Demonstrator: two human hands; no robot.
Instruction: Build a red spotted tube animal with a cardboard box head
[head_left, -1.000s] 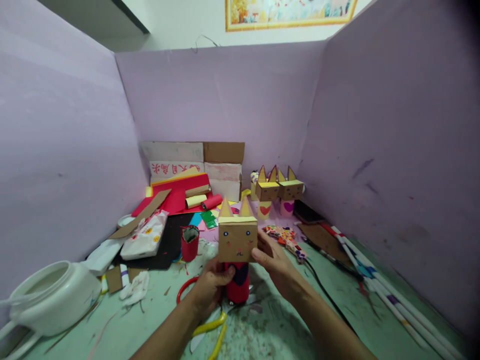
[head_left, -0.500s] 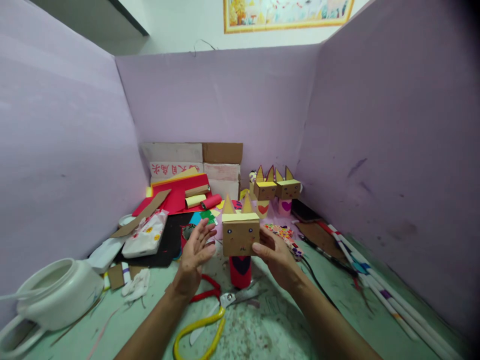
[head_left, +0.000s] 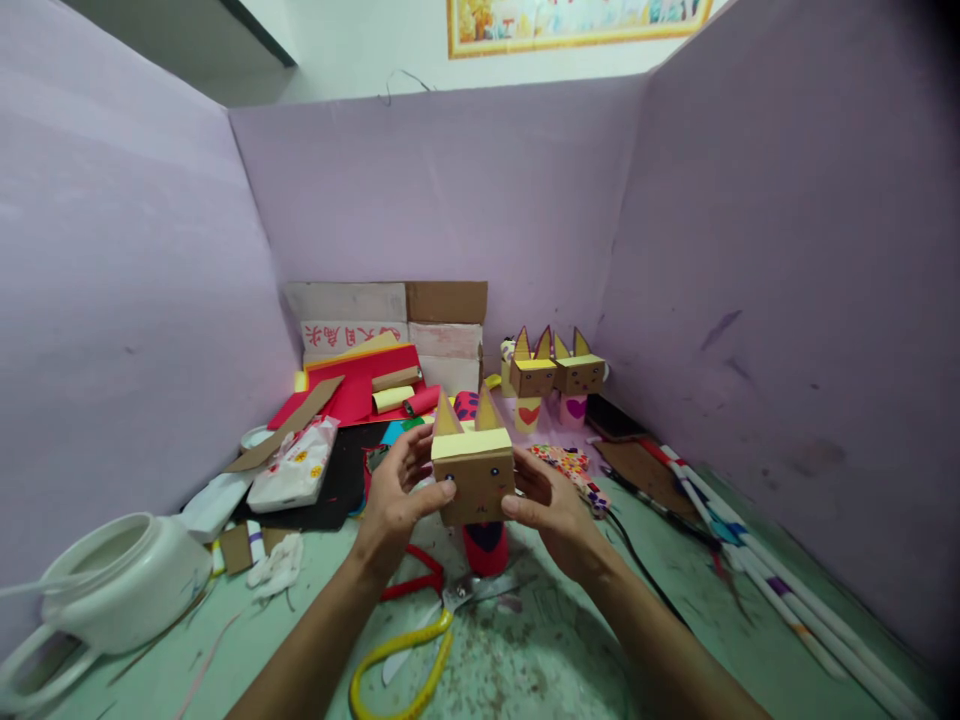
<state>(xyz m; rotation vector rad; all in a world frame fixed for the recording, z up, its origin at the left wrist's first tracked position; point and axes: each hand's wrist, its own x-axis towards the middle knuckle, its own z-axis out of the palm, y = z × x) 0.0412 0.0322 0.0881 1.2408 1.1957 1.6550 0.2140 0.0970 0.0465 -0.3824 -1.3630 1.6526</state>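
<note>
A cardboard cat figure (head_left: 474, 488) is in front of me, with a boxy head, two pointed ears and drawn eyes and mouth. Its head tips slightly forward over a red tube body (head_left: 487, 553) bearing a dark heart. My left hand (head_left: 401, 495) grips the head's left side, thumb on the front by one eye. On the other side my right hand (head_left: 551, 512) holds the head, its thumb near the lower front corner. Fingers behind the head are partly hidden. Scissors (head_left: 455, 600) with red and yellow handles lie open on the table just below the figure.
Two similar cat figures (head_left: 534, 378) stand at the back right. Coloured paper (head_left: 360, 385) and paper tubes lie at the back left. A white pot (head_left: 124, 575) is at left; striped sticks (head_left: 757, 570) and a black cable (head_left: 645, 565) are at right.
My left hand has moved right and closed onto the cat's head. The head has shifted slightly left and tilted forward. My right hand stays at its side.
</note>
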